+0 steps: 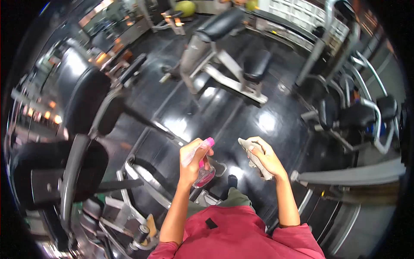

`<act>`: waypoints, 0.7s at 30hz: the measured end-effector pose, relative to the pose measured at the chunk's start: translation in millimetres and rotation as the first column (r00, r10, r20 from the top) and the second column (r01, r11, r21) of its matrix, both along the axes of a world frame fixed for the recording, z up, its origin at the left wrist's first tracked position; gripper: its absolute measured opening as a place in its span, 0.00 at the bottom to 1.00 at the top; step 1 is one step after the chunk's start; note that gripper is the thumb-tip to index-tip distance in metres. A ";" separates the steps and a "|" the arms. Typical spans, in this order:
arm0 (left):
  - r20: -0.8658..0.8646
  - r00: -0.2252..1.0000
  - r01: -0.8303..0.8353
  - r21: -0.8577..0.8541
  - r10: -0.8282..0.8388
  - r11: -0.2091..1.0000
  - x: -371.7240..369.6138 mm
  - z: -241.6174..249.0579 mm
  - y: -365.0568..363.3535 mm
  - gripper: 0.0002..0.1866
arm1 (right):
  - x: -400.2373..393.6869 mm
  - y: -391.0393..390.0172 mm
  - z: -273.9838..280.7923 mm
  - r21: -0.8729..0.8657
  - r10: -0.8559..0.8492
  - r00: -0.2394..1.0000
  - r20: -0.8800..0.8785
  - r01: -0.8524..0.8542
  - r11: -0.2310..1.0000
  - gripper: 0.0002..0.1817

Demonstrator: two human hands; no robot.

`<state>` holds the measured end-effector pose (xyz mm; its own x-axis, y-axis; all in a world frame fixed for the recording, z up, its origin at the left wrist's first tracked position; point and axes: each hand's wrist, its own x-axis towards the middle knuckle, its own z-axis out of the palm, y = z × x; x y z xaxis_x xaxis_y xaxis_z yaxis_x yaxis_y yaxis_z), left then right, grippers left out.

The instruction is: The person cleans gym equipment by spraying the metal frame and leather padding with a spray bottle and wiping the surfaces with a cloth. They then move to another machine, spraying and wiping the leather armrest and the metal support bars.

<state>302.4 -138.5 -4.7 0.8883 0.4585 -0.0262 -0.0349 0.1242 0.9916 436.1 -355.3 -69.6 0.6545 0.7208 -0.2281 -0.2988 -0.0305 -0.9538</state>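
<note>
Bottle and rag — 1 per hand
left hand grips bottle, right hand clutches rag — both ahead of the shirt

Bare hands, two: left hand, right hand. Trigger spray bottle, one. Cloth, one. T-shirt, one, bearing one black patch. Exercise balls, two visible: first ball, second ball. Central padded bench, one, with two pads: upper pad, lower seat. Large pads at near left, two: backrest, lower pad. Blurred machines along margins: number indeterminable.
</note>
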 end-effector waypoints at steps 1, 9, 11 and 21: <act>-0.009 0.999 0.046 -0.006 -0.046 0.999 15.4 -9.2 -10.9 0.18 | -0.8 -15.9 -4.2 -0.040 -0.107 0.994 -0.023 0.106 0.994 0.14; -0.161 0.817 0.547 -0.086 -0.553 0.833 111.9 -112.3 -90.7 0.18 | -16.8 -165.7 -87.1 -0.252 -0.565 0.813 -0.139 0.522 0.815 0.16; -0.231 0.747 0.617 -0.107 -0.623 0.780 135.2 -119.7 -115.0 0.19 | -24.5 -187.7 -92.8 -0.287 -0.633 0.763 -0.129 0.582 0.761 0.17; -0.256 0.574 0.789 -0.079 -0.778 0.609 217.9 -127.2 -171.9 0.21 | -27.3 -214.3 -96.6 -0.243 -0.814 0.579 -0.052 0.783 0.573 0.21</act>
